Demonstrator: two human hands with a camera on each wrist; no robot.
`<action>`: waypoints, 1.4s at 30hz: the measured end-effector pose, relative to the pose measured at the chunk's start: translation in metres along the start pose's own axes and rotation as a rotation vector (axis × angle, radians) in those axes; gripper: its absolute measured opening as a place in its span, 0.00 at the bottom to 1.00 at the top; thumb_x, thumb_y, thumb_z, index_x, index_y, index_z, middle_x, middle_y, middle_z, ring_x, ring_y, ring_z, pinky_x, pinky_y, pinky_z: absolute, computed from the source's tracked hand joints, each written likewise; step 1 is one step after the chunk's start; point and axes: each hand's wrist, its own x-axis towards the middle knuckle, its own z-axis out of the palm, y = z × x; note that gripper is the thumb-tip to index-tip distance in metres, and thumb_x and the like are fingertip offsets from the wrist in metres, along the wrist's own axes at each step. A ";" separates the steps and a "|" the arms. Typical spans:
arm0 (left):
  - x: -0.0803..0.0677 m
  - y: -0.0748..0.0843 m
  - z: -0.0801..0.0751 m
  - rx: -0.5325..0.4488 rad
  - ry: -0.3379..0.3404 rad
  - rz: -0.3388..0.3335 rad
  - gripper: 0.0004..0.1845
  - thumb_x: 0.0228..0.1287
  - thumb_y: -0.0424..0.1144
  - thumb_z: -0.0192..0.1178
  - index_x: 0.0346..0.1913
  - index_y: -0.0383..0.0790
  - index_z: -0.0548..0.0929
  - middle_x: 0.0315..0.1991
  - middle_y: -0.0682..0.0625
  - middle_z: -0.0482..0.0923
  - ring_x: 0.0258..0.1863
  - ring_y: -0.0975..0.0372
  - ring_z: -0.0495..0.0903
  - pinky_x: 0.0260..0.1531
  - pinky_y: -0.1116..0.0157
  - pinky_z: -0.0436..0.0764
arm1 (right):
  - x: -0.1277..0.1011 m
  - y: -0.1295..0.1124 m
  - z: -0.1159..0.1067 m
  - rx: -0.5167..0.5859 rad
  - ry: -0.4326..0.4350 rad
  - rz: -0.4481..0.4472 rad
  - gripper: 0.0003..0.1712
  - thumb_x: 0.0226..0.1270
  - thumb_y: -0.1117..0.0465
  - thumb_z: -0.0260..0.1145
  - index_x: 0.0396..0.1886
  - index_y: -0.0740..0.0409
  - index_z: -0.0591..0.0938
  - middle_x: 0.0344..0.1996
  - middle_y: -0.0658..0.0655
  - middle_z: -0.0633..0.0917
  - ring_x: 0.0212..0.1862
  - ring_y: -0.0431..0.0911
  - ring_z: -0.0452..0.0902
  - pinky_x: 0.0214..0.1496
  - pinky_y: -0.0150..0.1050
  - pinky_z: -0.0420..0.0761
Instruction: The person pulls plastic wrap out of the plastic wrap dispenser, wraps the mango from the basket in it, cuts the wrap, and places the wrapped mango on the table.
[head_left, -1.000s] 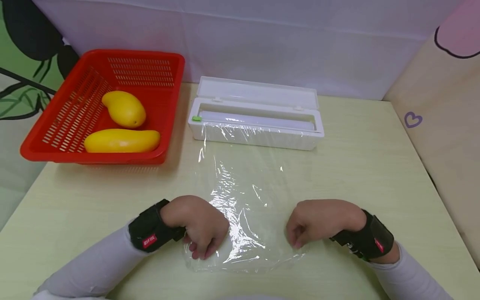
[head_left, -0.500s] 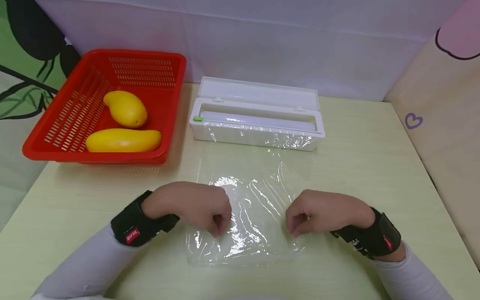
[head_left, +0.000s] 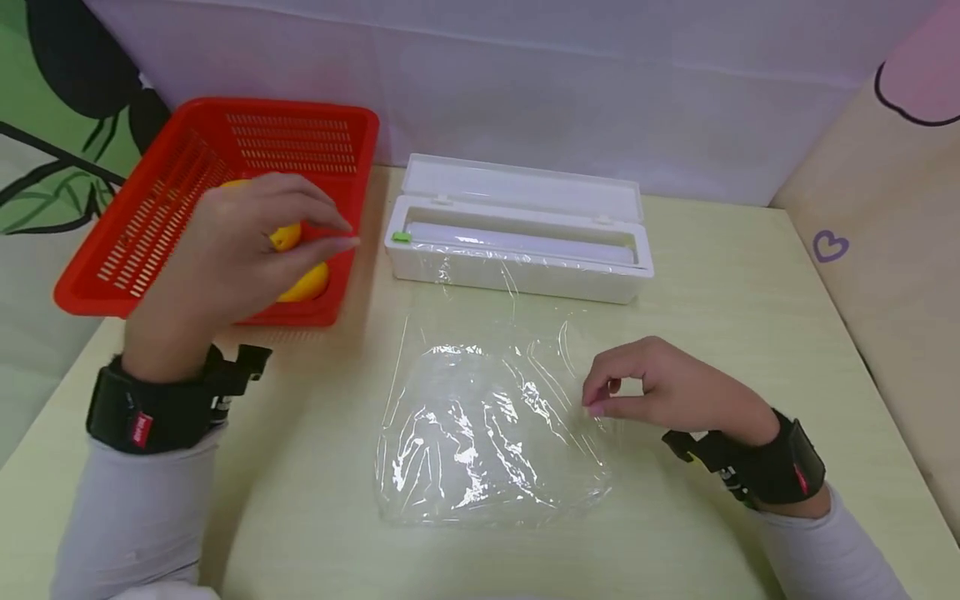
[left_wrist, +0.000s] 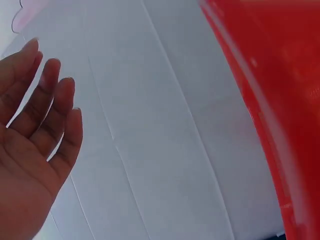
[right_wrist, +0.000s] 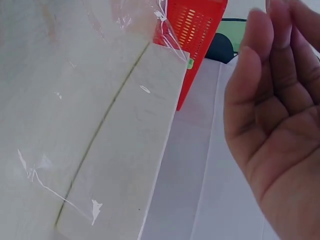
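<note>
1. Two pale sleeves [head_left: 131,508] come in from the near side, one at left and one at right, each ending in a black wrist strap [head_left: 780,471].
2. Between them, a clear sheet of plastic film [head_left: 472,450] lies on the pale tabletop [head_left: 735,317], wrinkled and shiny, its loose edge toward the person.
3. By the film's right edge is the right hand [head_left: 671,392], fingers curled and their tips close to the thumb; from where I stand, I can't tell whether they pinch the film.
4. Farther off at left, the left hand [head_left: 225,258] hangs over the red basket [head_left: 300,107], fingers loosely bent, thumb apart, holding nothing.
5. Partly hidden behind that hand, yellow fruit [head_left: 309,285] sits inside the basket.
6. Right of the basket, the film runs up to a long white box [head_left: 525,212] and over its near wall. A roll [head_left: 517,239] lies inside, a green tab [head_left: 402,237] sits at the left end, and the lid [head_left: 525,187] is folded back on the far side.
7. Farthest away, a whitish cloth [head_left: 570,100] hangs behind everything.
</note>
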 end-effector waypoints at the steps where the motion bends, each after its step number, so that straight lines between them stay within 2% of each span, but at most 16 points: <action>1: -0.001 -0.005 -0.006 0.037 0.036 -0.041 0.13 0.51 0.26 0.74 0.41 0.33 0.87 0.39 0.45 0.85 0.41 0.59 0.79 0.42 0.84 0.69 | 0.000 0.000 -0.003 -0.013 0.041 0.005 0.12 0.64 0.67 0.71 0.37 0.43 0.85 0.32 0.40 0.85 0.35 0.37 0.79 0.39 0.32 0.81; 3: -0.003 -0.015 -0.016 0.098 0.068 -0.136 0.16 0.54 0.28 0.73 0.46 0.31 0.86 0.45 0.42 0.84 0.47 0.54 0.78 0.45 0.85 0.65 | -0.001 0.000 -0.010 -0.036 0.123 0.007 0.15 0.62 0.69 0.72 0.37 0.42 0.85 0.32 0.40 0.85 0.35 0.37 0.79 0.38 0.31 0.80; 4: -0.004 -0.020 -0.021 0.128 0.071 -0.185 0.17 0.55 0.29 0.73 0.49 0.31 0.85 0.47 0.40 0.83 0.50 0.51 0.77 0.49 0.82 0.68 | -0.001 0.000 -0.013 -0.048 0.163 0.007 0.17 0.60 0.71 0.72 0.37 0.42 0.85 0.32 0.40 0.85 0.35 0.37 0.79 0.38 0.31 0.80; 6: -0.006 -0.031 -0.029 0.196 0.057 -0.306 0.21 0.59 0.33 0.71 0.55 0.32 0.82 0.54 0.38 0.80 0.56 0.47 0.73 0.57 0.71 0.72 | -0.002 0.001 -0.022 -0.072 0.238 0.002 0.19 0.58 0.75 0.72 0.37 0.44 0.85 0.32 0.41 0.85 0.36 0.37 0.79 0.39 0.30 0.79; 8: -0.010 -0.044 -0.036 0.249 0.038 -0.416 0.26 0.61 0.36 0.70 0.61 0.31 0.79 0.60 0.35 0.75 0.63 0.43 0.69 0.64 0.54 0.72 | -0.003 0.004 -0.031 -0.104 0.308 -0.015 0.20 0.55 0.78 0.72 0.37 0.48 0.86 0.32 0.43 0.86 0.36 0.38 0.80 0.41 0.29 0.80; 10: -0.013 -0.057 -0.042 0.277 0.010 -0.516 0.29 0.63 0.38 0.68 0.65 0.31 0.74 0.65 0.33 0.69 0.68 0.41 0.63 0.61 0.36 0.68 | -0.005 0.006 -0.041 -0.148 0.382 -0.018 0.20 0.53 0.80 0.72 0.36 0.51 0.86 0.31 0.46 0.86 0.36 0.37 0.79 0.41 0.28 0.79; 12: -0.017 -0.070 -0.046 0.269 -0.023 -0.599 0.33 0.64 0.40 0.68 0.68 0.30 0.71 0.69 0.32 0.65 0.70 0.39 0.59 0.59 0.33 0.67 | -0.006 0.008 -0.051 -0.216 0.455 -0.012 0.18 0.52 0.80 0.72 0.36 0.54 0.87 0.30 0.49 0.86 0.36 0.36 0.79 0.42 0.27 0.78; 14: -0.020 -0.081 -0.047 0.249 -0.076 -0.652 0.36 0.64 0.43 0.68 0.69 0.30 0.68 0.69 0.31 0.63 0.69 0.38 0.58 0.56 0.31 0.68 | -0.007 0.010 -0.060 -0.306 0.526 0.014 0.16 0.53 0.79 0.72 0.36 0.56 0.87 0.30 0.51 0.87 0.36 0.34 0.79 0.42 0.26 0.78; 18: -0.021 -0.100 -0.044 0.216 -0.198 -0.701 0.40 0.62 0.51 0.68 0.69 0.29 0.68 0.66 0.28 0.64 0.63 0.34 0.59 0.52 0.30 0.69 | -0.008 0.015 -0.071 -0.508 0.618 0.112 0.13 0.55 0.73 0.74 0.39 0.56 0.88 0.33 0.51 0.87 0.39 0.30 0.76 0.40 0.24 0.74; 22: -0.018 -0.112 -0.039 0.200 -0.320 -0.727 0.45 0.59 0.58 0.68 0.69 0.29 0.68 0.64 0.27 0.65 0.59 0.33 0.60 0.51 0.30 0.68 | -0.007 0.027 -0.076 -0.601 0.625 0.196 0.14 0.56 0.69 0.75 0.43 0.56 0.87 0.37 0.50 0.86 0.40 0.34 0.74 0.41 0.25 0.71; 26: -0.017 -0.120 -0.033 0.156 -0.438 -0.728 0.47 0.58 0.59 0.69 0.70 0.30 0.66 0.65 0.27 0.63 0.58 0.32 0.60 0.52 0.31 0.67 | -0.007 0.046 -0.080 -0.586 0.601 0.262 0.16 0.57 0.68 0.75 0.46 0.59 0.85 0.43 0.52 0.85 0.43 0.42 0.75 0.46 0.29 0.71; 29: -0.017 -0.124 -0.030 0.124 -0.501 -0.718 0.48 0.57 0.60 0.69 0.70 0.31 0.65 0.64 0.27 0.63 0.58 0.33 0.60 0.53 0.32 0.67 | -0.007 0.059 -0.082 -0.543 0.573 0.337 0.17 0.60 0.66 0.74 0.49 0.61 0.84 0.50 0.56 0.82 0.49 0.49 0.76 0.48 0.40 0.74; 33: -0.018 -0.130 -0.025 0.105 -0.554 -0.716 0.50 0.54 0.63 0.70 0.70 0.32 0.65 0.63 0.28 0.65 0.57 0.35 0.61 0.52 0.34 0.69 | -0.009 0.074 -0.084 -0.493 0.538 0.417 0.19 0.63 0.64 0.72 0.53 0.62 0.82 0.56 0.60 0.79 0.57 0.57 0.74 0.48 0.54 0.75; 36: -0.019 -0.136 -0.021 0.099 -0.589 -0.722 0.52 0.52 0.63 0.71 0.70 0.32 0.65 0.62 0.29 0.65 0.57 0.35 0.61 0.51 0.35 0.71 | -0.010 0.083 -0.085 -0.479 0.521 0.445 0.21 0.63 0.62 0.72 0.55 0.62 0.81 0.58 0.61 0.78 0.60 0.58 0.72 0.52 0.56 0.74; 42: -0.022 -0.143 -0.014 0.081 -0.679 -0.728 0.50 0.53 0.61 0.71 0.69 0.31 0.65 0.63 0.28 0.64 0.58 0.35 0.61 0.54 0.34 0.67 | -0.010 0.096 -0.085 -0.477 0.491 0.448 0.23 0.63 0.62 0.73 0.56 0.63 0.81 0.62 0.63 0.77 0.65 0.60 0.70 0.55 0.57 0.73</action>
